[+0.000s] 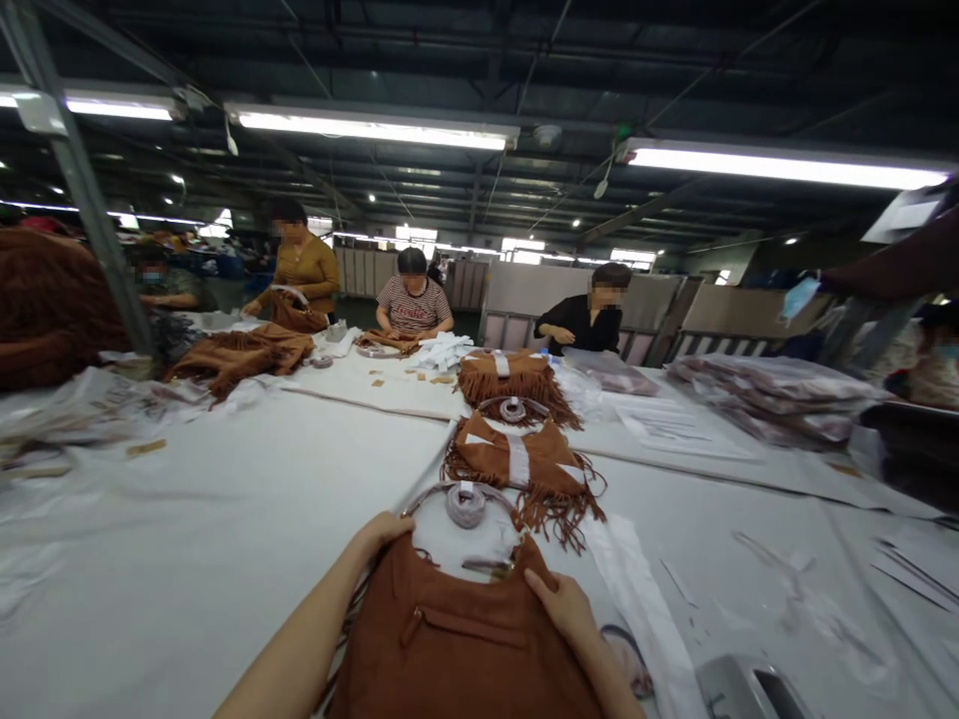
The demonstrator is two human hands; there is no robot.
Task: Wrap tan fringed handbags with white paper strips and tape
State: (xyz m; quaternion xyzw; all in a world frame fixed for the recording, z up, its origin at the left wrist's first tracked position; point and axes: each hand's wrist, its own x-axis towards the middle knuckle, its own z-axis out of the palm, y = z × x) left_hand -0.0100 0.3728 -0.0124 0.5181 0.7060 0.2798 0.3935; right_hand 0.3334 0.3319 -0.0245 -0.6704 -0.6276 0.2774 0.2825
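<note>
A brown handbag [450, 649] with a zip pocket lies in front of me on the white-covered table [225, 529]. At its upper left corner, by the strap end, my left hand [388, 531] is closed on it. My right hand [561, 602] grips the bag's upper right side, thumb on the front. Beyond the opening, the handle is wrapped and a coiled wrapped strap [466, 506] lies within its arch. Just past that sits a fringed brown bag [550, 454] with a white paper band, and behind it another fringed bag [501, 374].
Several people work across the table, one in a striped shirt [414, 305], one in black [584, 325]. Plastic-wrapped bags [771, 394] are stacked at right. Brown bags [240, 355] lie at left near a metal post [97, 190]. A grey device [749, 689] stands at front right.
</note>
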